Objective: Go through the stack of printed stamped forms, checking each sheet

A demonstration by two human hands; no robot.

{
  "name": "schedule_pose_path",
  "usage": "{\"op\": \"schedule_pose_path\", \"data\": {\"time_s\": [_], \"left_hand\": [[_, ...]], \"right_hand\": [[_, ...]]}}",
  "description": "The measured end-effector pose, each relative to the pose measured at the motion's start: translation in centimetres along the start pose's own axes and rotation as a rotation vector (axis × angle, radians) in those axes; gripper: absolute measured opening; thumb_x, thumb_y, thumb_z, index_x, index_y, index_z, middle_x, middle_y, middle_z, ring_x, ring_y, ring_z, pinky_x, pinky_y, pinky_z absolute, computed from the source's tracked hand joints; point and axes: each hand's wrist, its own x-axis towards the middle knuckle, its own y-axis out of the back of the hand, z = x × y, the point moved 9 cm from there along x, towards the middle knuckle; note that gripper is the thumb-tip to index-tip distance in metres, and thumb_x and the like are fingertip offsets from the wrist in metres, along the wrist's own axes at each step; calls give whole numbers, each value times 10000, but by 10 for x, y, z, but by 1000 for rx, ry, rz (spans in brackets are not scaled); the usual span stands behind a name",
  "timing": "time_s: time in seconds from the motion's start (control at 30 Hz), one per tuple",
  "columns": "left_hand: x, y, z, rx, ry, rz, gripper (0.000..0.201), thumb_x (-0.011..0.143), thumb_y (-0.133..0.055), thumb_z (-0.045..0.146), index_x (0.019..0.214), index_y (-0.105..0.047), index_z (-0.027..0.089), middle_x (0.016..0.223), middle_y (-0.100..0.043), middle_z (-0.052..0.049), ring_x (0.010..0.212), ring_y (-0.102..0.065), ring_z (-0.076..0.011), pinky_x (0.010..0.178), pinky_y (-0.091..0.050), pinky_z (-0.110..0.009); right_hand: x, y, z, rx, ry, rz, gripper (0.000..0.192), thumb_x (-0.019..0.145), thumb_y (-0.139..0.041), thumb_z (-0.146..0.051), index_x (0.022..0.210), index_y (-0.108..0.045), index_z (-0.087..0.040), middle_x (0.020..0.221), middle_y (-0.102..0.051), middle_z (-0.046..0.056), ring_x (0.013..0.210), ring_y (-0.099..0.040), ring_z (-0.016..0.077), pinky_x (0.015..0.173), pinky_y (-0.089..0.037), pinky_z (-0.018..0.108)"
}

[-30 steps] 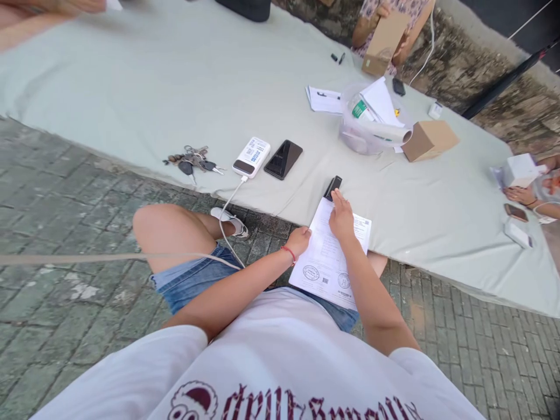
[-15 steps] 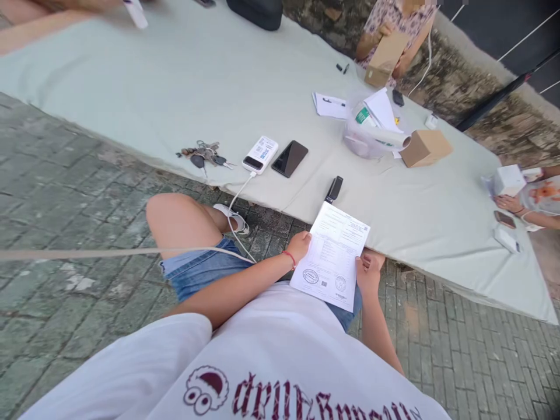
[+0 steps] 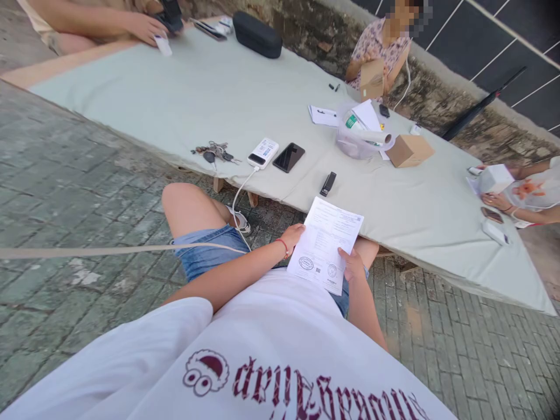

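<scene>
Paper sheet sits over the lap, left hand and right hand fingers clamped on its edges.

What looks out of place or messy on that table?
Little stands out. The clear plastic tub is stuffed with papers that stick out over its rim, beside a cardboard box. Both hands, left and right, hold the printed sheet.

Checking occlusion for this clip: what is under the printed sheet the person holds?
Under the printed sheet show the denim shorts and a knee. The left hand and right hand grip its edges. The lap and fingers directly beneath the sheet are covered.
</scene>
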Motion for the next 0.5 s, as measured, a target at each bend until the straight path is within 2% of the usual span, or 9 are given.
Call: {"op": "schedule_pose_path", "data": {"time_s": [0.1, 0.2, 0.27, 0.37, 0.5], "left_hand": [[-21, -2, -11, -92, 124, -161, 317, 755, -769, 460, 850, -668, 175, 810, -714, -34, 743, -641, -174, 705, -473, -291], [-42, 8, -25, -32, 229, -239, 384, 721, -818, 502, 861, -675, 174, 797, -717, -40, 692, -638, -163, 667, -458, -282], [-50, 15, -31, -15, 251, -268, 400, 719, -835, 506, 861, -686, 164, 818, -734, -61, 709, -657, -172, 680, -470, -290], [-51, 19, -37, -35, 239, -283, 419, 693, -872, 496, 861, -705, 151, 816, -742, -63, 718, -660, -178, 702, -478, -303], [-43, 23, -44, -95, 218, -245, 467, 563, -948, 465, 766, -671, 148, 708, -694, -21, 660, -618, -168, 696, -472, -317]], "right_hand": [[-6, 13, -2, -7, 64, 76, 505, 687, -853, -356, 1162, -709, -269, 1232, -772, 64, 1198, -715, 332, 1025, -596, 572], [-9, 28, -4, -4, 95, 147, 498, 658, -858, -337, 1131, -729, -251, 1173, -789, 72, 1179, -722, 347, 1035, -583, 590], [-7, 32, -5, -5, 106, 174, 497, 642, -865, -330, 1113, -738, -238, 1140, -797, 73, 1162, -728, 349, 1051, -568, 597], [-2, 28, -4, -8, 72, 167, 472, 629, -876, -346, 1068, -746, -228, 1125, -800, 81, 1141, -731, 356, 1059, -559, 603], [6, 4, -2, -4, 24, 50, 508, 677, -855, -381, 1145, -714, -243, 1167, -791, 74, 1152, -728, 342, 1017, -585, 594]]}}
